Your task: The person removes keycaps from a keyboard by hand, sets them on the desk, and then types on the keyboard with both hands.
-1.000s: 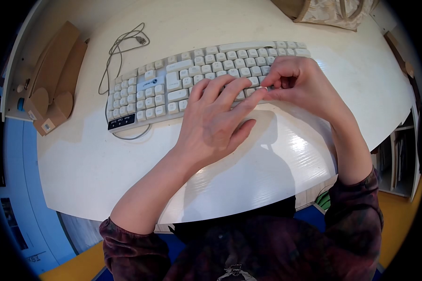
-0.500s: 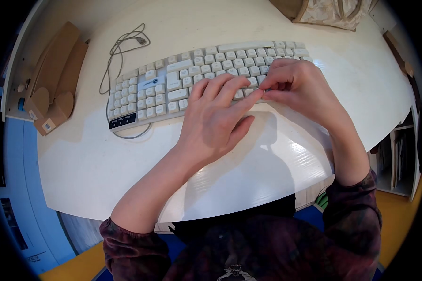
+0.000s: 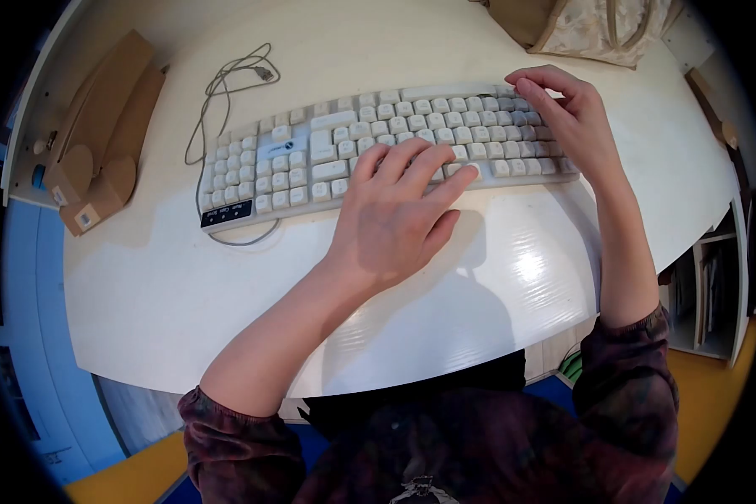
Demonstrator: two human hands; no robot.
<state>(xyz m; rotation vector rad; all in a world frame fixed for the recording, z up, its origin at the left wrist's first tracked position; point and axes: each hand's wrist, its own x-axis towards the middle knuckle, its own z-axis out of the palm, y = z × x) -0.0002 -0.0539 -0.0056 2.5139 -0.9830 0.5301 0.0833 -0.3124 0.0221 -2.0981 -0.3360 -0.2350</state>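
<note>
Under the left hand [image 3: 395,218] lies the keyboard [image 3: 336,144], on the worktop [image 3: 168,302]; that hand is released, its fingers spread over the near keys. The right hand [image 3: 522,82] is bent at the keyboard's right end, thumb and fingertips close together; whether they pinch anything, I cannot tell. Ahead and left of the left hand is a looped cable [image 3: 265,74], with cardboard [image 3: 113,109] farther left. Beyond the right hand sits a bag [image 3: 584,34].
</note>
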